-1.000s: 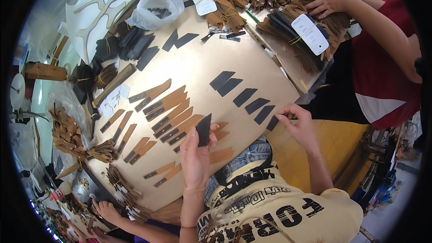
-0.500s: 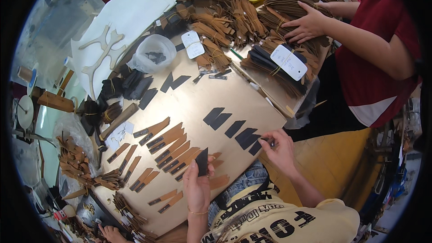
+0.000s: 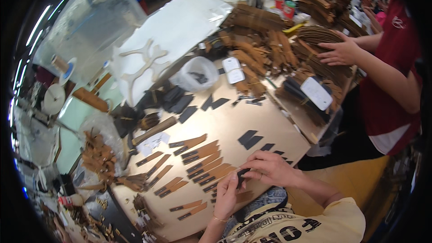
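Note:
My left hand [image 3: 228,194] holds a black leather piece [image 3: 242,178] between thumb and fingers, just over the table's near edge. From the right, my right hand [image 3: 271,168] meets the same piece, its thumb and fingertips pinched against the piece's top. My fingers partly cover it. Left of my hands lie rows of brown leather strips [image 3: 208,149], many with a black patch at one end. Beyond my right hand, more flat black pieces [image 3: 250,139] lie in a slanting row, partly hidden by that hand.
A translucent plastic tub [image 3: 196,74] with black scraps stands farther back. Tied brown bundles [image 3: 252,58] and white tags [image 3: 233,70] crowd the far side. A co-worker's hand [image 3: 339,53] rests on a brown stack at right. A wooden rod [image 3: 155,131] lies at left.
My right hand has moved left from the row of black pieces to the piece in my left hand. The view has swung, shifting the table down and right.

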Action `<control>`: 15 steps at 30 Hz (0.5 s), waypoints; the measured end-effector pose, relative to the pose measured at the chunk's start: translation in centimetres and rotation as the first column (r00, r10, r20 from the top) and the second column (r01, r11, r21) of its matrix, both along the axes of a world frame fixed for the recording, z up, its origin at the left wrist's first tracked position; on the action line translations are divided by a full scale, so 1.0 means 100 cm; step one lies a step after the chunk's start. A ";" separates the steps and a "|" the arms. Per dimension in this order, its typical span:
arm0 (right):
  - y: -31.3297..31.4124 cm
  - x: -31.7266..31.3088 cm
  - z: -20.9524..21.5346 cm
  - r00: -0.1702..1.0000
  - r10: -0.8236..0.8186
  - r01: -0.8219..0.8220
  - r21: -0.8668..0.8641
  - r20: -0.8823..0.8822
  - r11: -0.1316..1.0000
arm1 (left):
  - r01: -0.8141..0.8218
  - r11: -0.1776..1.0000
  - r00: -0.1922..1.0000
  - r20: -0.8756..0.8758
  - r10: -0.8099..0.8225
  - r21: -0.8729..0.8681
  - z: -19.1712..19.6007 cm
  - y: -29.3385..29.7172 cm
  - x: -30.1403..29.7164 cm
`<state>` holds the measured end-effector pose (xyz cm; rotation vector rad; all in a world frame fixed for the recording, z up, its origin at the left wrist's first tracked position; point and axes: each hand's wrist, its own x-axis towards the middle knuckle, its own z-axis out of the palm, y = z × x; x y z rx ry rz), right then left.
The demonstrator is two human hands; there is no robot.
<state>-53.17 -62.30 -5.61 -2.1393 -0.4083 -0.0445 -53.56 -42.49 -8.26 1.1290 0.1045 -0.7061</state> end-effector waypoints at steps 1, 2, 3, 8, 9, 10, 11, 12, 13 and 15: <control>0.006 0.008 0.000 0.997 0.014 -0.013 -0.020 0.071 1.000 | -0.032 0.999 0.999 -0.001 0.032 -0.024 0.000 0.005 0.002; 0.009 0.014 0.000 0.992 0.036 -0.029 -0.064 0.121 0.998 | -0.061 0.997 0.998 0.002 0.061 -0.054 -0.001 0.009 0.004; 0.011 0.019 0.000 0.985 0.057 -0.040 -0.107 0.165 0.993 | -0.087 0.991 0.996 -0.009 0.086 -0.099 -0.002 0.013 0.005; 0.022 0.029 -0.006 0.977 0.098 -0.076 -0.124 0.187 0.989 | -0.150 0.986 0.988 0.017 0.151 -0.076 -0.005 0.023 0.006; 0.022 0.033 -0.006 0.986 0.071 -0.058 -0.087 0.154 0.995 | -0.172 0.982 0.985 0.018 0.174 -0.079 -0.006 0.024 0.007; 0.018 0.040 -0.006 0.992 0.045 -0.039 -0.049 0.121 0.998 | -0.193 0.981 0.981 0.017 0.193 -0.030 -0.006 0.025 0.009; 0.014 0.048 -0.005 0.995 0.020 -0.019 -0.007 0.094 1.000 | -0.215 0.977 0.977 0.019 0.215 0.007 -0.006 0.026 0.011; 0.009 0.059 -0.004 1.000 -0.023 0.022 0.037 0.006 0.999 | -0.236 0.971 0.972 0.020 0.235 0.044 -0.005 0.027 0.011; 0.000 0.073 -0.002 0.995 -0.064 0.070 0.083 -0.077 0.994 | -0.243 0.967 0.970 0.043 0.240 0.079 -0.004 0.029 0.011; -0.014 0.104 -0.002 0.984 -0.115 0.130 0.111 -0.138 0.985 | -0.253 0.956 0.966 0.092 0.241 0.146 -0.002 0.037 0.014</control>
